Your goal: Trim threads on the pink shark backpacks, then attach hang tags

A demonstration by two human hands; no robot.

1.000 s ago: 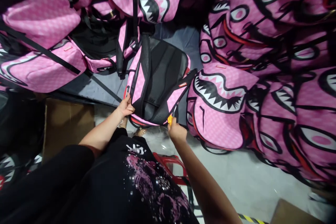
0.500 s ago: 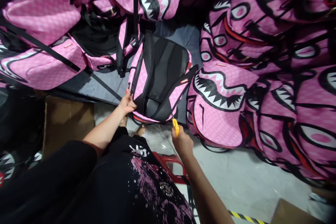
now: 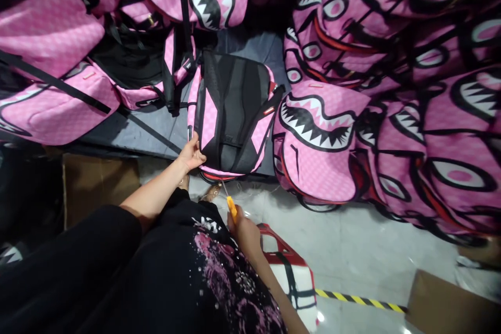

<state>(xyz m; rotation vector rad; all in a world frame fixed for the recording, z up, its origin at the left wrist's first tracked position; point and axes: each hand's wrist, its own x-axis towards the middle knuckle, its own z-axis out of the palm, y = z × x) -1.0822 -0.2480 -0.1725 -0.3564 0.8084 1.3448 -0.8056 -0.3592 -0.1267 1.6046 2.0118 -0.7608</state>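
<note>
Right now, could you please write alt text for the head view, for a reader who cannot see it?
The person's left hand grips the lower corner of a pink backpack, black back panel showing, while the right hand holds a small yellow tool below it. More pink shark-mouth backpacks are piled around.
</note>
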